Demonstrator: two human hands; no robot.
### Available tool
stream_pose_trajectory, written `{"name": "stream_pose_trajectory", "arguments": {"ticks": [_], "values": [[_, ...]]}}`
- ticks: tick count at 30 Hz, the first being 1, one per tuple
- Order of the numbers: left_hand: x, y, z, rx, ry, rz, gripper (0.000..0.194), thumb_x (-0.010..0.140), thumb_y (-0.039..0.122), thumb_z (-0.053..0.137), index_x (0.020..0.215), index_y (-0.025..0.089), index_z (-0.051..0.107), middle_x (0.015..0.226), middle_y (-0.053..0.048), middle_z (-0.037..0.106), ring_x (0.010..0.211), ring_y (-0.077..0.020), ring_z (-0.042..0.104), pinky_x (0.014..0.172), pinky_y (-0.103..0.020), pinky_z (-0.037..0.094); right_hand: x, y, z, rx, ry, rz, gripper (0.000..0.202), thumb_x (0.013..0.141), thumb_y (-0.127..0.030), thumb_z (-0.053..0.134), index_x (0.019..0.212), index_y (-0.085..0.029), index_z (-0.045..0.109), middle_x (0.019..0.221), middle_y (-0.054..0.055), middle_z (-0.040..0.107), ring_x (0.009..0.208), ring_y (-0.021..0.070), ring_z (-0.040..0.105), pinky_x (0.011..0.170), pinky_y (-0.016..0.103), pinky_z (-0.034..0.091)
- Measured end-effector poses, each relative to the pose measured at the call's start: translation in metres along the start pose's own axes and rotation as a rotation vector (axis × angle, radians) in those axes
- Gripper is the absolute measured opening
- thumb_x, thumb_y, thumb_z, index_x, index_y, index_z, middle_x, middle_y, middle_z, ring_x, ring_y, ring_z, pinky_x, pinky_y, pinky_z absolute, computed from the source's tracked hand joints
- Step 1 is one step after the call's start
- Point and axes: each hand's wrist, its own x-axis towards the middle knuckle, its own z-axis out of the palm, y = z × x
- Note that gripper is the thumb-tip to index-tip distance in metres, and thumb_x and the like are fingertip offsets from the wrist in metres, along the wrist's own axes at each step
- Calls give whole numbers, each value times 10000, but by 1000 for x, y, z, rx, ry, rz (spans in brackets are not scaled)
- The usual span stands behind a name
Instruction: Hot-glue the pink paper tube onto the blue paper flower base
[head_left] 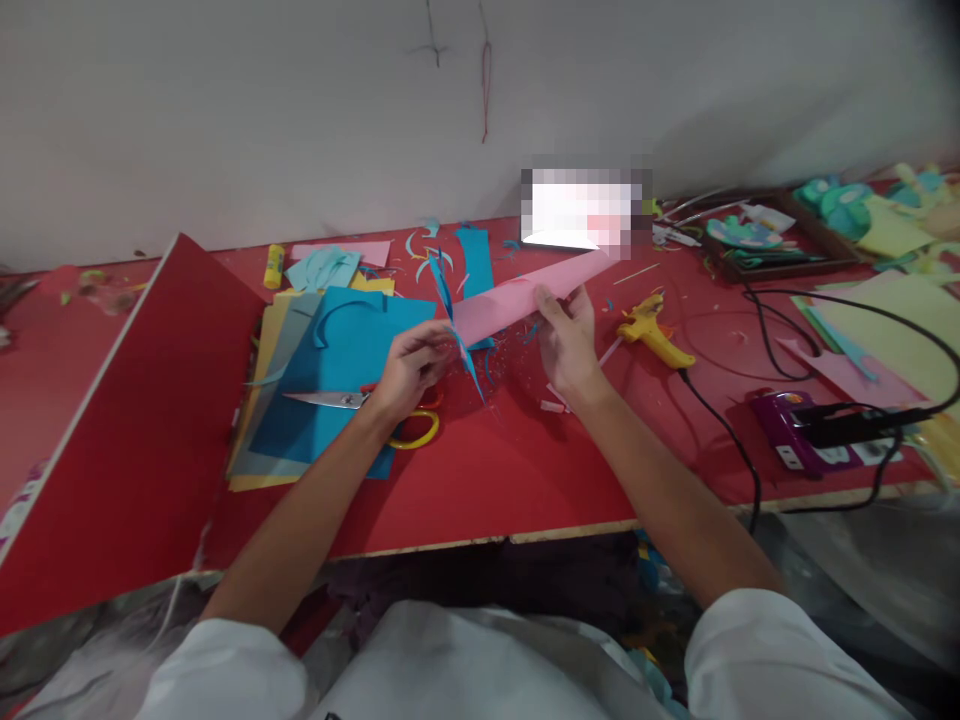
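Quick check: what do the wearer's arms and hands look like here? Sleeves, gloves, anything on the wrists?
Both arms wear short white sleeves, with bare forearms below them. The left hand and right hand are bare: no gloves, and no watch, band or ring shows. No cables or markings on either arm.

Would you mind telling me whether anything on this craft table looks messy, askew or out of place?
Yes: small paper scraps litter the red table around both hands. The scissors lie open on an untidy stack of blue paper. A black cable from the glue gun trails over the front edge.
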Motion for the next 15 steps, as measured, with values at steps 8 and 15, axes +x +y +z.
{"name": "stream_pose_trajectory", "arguments": {"ticks": [8, 15], "values": [[-1, -12, -7, 262, 73, 81, 78, 675, 219, 718, 661, 183, 650, 572, 50, 445, 488, -68, 302, 459, -200, 206, 3, 5, -5, -103, -35, 4, 674, 757, -679, 874, 1290, -341, 637, 1180, 42, 722, 1113, 251, 698, 1041, 479, 614], [-2, -11, -8, 477, -22, 208, 216, 719, 251, 668, 536, 200, 565, 563, 22, 407, 613, -140, 393, 556, -237, 337, 3, 5, -4, -114, -36, 5, 705, 731, -701, 885, 1287, -340, 646, 1157, 37, 723, 1087, 245, 703, 1051, 465, 614]]}}
